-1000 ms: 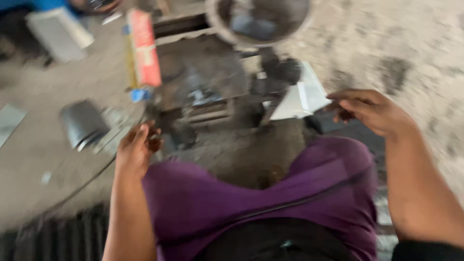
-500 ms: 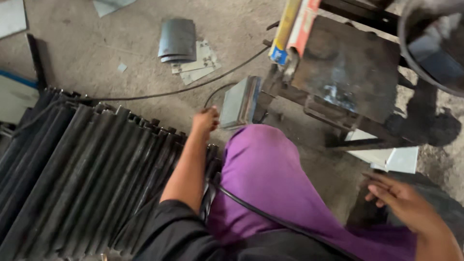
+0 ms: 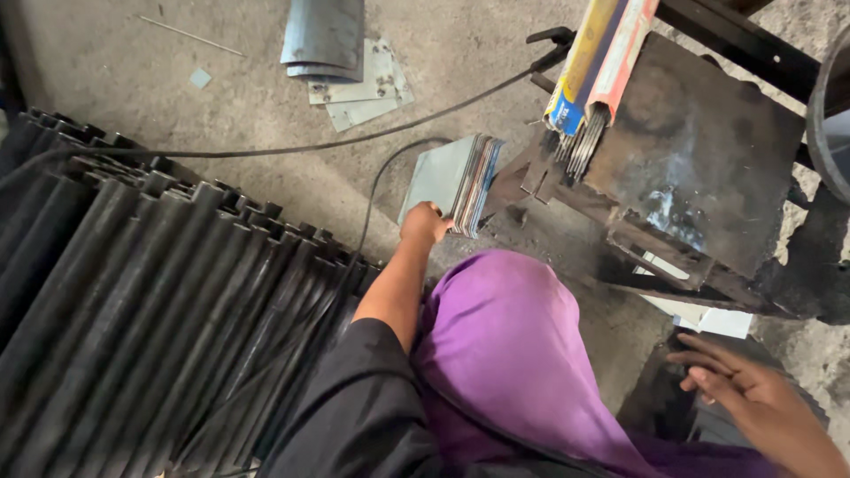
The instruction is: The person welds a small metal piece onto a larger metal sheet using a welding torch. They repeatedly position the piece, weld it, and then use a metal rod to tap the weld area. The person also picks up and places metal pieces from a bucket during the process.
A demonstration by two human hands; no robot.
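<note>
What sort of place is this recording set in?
Probably a small metal or welding workshop: packs of welding rods lie on a scorched steel stand, with long dark metal bars stacked on the concrete floor.

1. The left hand [image 3: 423, 223], near a dark clamp-like part on the floor a second ago, now touches the lower corner of a stack of thin metal plates [image 3: 453, 183], fingers curled at its edge.
2. The right hand [image 3: 753, 398], raised and spread beside the welding stand [image 3: 699, 159] earlier, now lies low with loose fingers, well apart from the plates.
</note>
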